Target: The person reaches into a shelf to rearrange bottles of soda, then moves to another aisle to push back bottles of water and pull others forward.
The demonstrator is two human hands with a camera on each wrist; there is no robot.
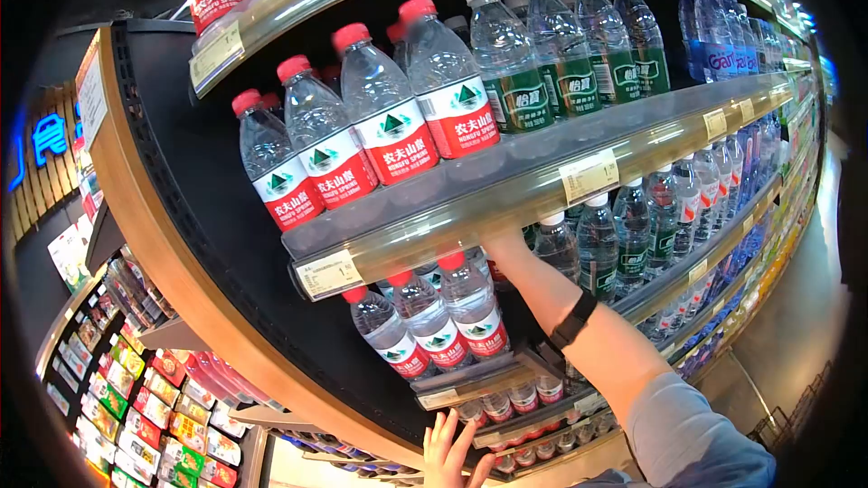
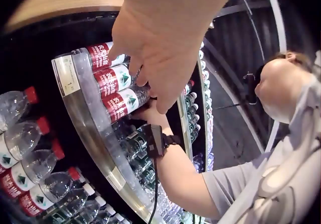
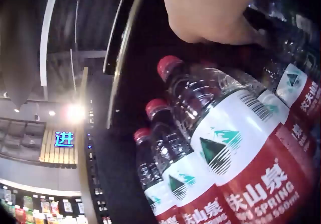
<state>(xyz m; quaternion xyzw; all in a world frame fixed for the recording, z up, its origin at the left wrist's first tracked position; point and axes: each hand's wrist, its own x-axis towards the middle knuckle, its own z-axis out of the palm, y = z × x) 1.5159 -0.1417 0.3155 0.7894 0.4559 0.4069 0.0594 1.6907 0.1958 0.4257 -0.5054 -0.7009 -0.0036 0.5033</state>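
My right hand reaches under the middle shelf's front edge into the shelf below, beside red-capped water bottles. In the right wrist view the hand is above and behind a red-labelled bottle; its fingertips are lost in the dark, so any hold is hidden. My left hand is raised at the bottom of the head view, fingers spread. The left wrist view shows this hand with relaxed, slightly bent fingers and nothing held, overlapping the view of the bottles.
The middle shelf holds more red-capped bottles and green-labelled bottles. A price tag hangs at its left end, beside a wooden-edged side panel. Packaged goods line a rack at lower left.
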